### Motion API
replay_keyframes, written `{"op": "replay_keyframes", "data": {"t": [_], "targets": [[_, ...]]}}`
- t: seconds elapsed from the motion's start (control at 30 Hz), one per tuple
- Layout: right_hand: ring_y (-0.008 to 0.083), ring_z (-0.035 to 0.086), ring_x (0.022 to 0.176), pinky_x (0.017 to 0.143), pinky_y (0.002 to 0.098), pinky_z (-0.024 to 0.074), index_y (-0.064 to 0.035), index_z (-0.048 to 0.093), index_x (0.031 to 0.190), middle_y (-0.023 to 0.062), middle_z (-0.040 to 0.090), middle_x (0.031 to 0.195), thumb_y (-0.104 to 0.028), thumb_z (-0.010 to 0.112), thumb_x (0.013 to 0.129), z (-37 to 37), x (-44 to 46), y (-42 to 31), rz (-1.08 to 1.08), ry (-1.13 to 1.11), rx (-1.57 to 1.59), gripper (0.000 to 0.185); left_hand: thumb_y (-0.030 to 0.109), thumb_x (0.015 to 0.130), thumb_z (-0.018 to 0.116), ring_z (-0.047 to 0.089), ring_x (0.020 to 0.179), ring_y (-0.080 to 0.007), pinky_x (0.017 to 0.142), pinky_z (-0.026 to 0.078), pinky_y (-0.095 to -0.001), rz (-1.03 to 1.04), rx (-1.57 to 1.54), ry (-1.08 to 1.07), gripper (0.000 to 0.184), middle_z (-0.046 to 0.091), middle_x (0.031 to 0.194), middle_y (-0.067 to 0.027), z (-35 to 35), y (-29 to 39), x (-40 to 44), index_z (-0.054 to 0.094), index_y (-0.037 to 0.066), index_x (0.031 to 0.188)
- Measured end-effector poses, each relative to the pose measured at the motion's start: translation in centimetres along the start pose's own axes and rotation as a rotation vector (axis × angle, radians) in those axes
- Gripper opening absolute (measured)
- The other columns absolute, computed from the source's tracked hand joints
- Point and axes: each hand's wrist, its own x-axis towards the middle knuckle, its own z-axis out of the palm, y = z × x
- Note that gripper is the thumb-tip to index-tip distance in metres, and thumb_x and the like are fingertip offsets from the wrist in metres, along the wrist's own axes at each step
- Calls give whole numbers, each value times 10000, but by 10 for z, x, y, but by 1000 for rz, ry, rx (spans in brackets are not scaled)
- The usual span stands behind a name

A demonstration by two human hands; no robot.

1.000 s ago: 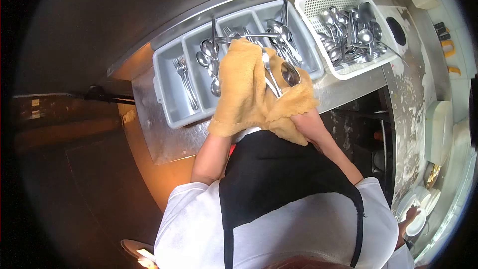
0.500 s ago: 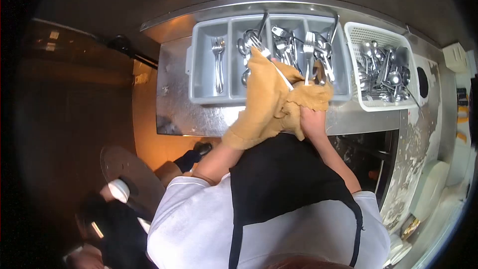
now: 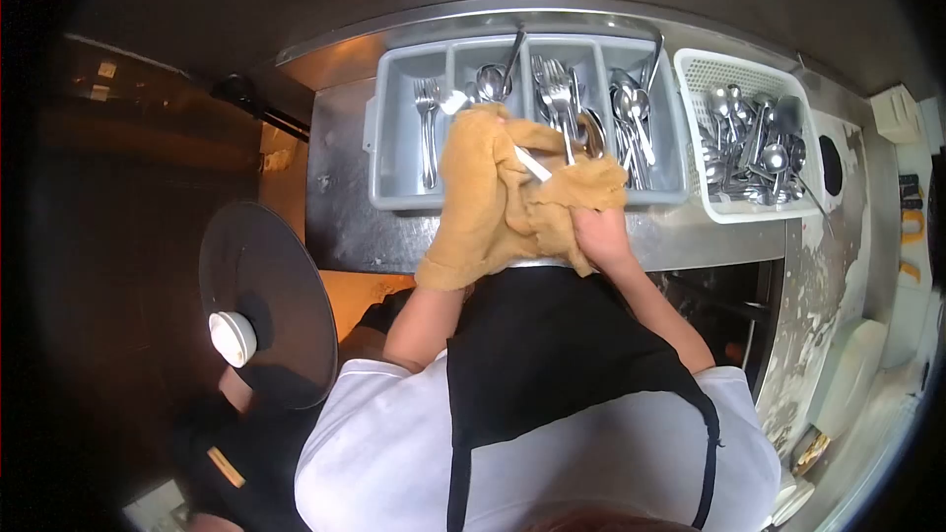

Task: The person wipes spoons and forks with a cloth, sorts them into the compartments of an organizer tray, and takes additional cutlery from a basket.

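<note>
A tan cloth (image 3: 463, 207) covers my left hand (image 3: 478, 153), which is closed around a shiny piece of cutlery through it. A bright end (image 3: 453, 101) pokes out at the left and a handle (image 3: 533, 165) at the right; the kind is unclear. My right hand (image 3: 603, 238) grips the other end of the cloth. A fork (image 3: 558, 99) and a spoon (image 3: 592, 133) stick up from the folds by it. Both hands are over the front edge of a grey cutlery tray (image 3: 394, 199), whose compartments hold forks (image 3: 427, 128), spoons (image 3: 491, 82) and other cutlery.
A white perforated basket (image 3: 724, 64) full of mixed cutlery stands right of the tray on the steel counter (image 3: 340, 177). At lower left, another person carries a round dark tray (image 3: 281, 286) with a white bowl (image 3: 234, 338). A raised metal ledge runs behind the counter.
Both hands have shifted left with the cloth and cutlery, my left hand more. The cutlery beside my right hand moved left too. The other person's round tray has come further into view.
</note>
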Motion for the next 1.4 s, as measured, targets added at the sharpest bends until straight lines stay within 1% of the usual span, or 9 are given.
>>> {"op": "replay_keyframes", "data": {"t": [0.07, 0.1, 0.37, 0.47, 0.67, 0.83, 1.13, 1.3, 1.4], "targets": [[265, 547, 1082, 932, 351, 414, 33, 568, 1101, 138, 596, 1124, -75, 520, 852, 5, 4, -2, -40, 31, -13, 276, 213, 941, 458, 549, 981, -230, 865, 437, -355, 605, 1239, 36, 243, 559, 1056, -127, -52, -32, 5, 527, 26, 1079], [259, 548, 1080, 931, 348, 415, 31, 567, 1103, 133, 597, 1123, -71, 520, 850, 5, 11, -6, -33, -7, -12, 277, 216, 943, 455, 547, 974, -231, 860, 437, -355, 651, 1325, 68, 241, 557, 1046, -124, -49, -36, 1, 529, 27, 1072], [284, 566, 1052, 913, 356, 434, 14, 567, 1099, 147, 615, 1091, -62, 526, 813, 3, -9, 18, 102, -238, 187, 299, 244, 955, 432, 532, 917, -235, 821, 431, -356, 243, 528, 143, 241, 538, 968, -103, -37, -17, 11, 543, 38, 1016], [244, 569, 1049, 917, 347, 435, 25, 568, 1102, 138, 615, 1111, -46, 517, 822, -12, -23, -6, 200, -321, 255, 293, 254, 959, 423, 526, 895, -237, 807, 429, -356, 220, 565, 125, 248, 531, 938, -95, -40, -22, 28, 548, 43, 994], [205, 585, 996, 854, 323, 473, 33, 551, 1113, 97, 612, 1073, -1, 480, 849, -6, -28, 19, 335, 154, 585, 275, 275, 968, 405, 515, 853, -240, 778, 425, -357, 248, 1055, -7, 272, 517, 879, -80, -27, -68, 16, 559, 51, 952], [182, 609, 950, 768, 319, 515, 16, 544, 1118, 88, 603, 1041, 19, 460, 860, -26, -27, 6, 527, 168, 820, 271, 292, 975, 391, 506, 817, -243, 754, 421, -357, -191, -46, 53, 299, 506, 830, -66, -8, -52, 51, 567, 58, 916], [200, 632, 926, 762, 341, 537, 36, 517, 1171, 127, 603, 1094, -71, 442, 908, -39, 1, -3, 710, 91, 864, 294, 272, 949, 497, 514, 884, -183, 800, 428, -338, 17, 964, -68, 234, 538, 899, -31, -40, -58, 56, 564, 55, 894], [217, 629, 966, 803, 356, 531, 45, 508, 1191, 136, 600, 1122, -106, 461, 920, -35, -11, -4, 755, -44, 962, 314, 180, 908, 587, 506, 960, -98, 819, 427, -262, -172, 453, -32, 177, 558, 1002, -2, -27, -54, 48, 570, 36, 1011], [226, 622, 991, 826, 367, 525, 39, 508, 1198, 135, 600, 1131, -92, 454, 917, -38, -17, 0, 713, -83, 1009, 314, 138, 910, 568, 515, 933, -94, 808, 433, -242, -112, 597, -159, 223, 557, 1020, 2, -40, -57, 51, 562, 27, 1103]]}}
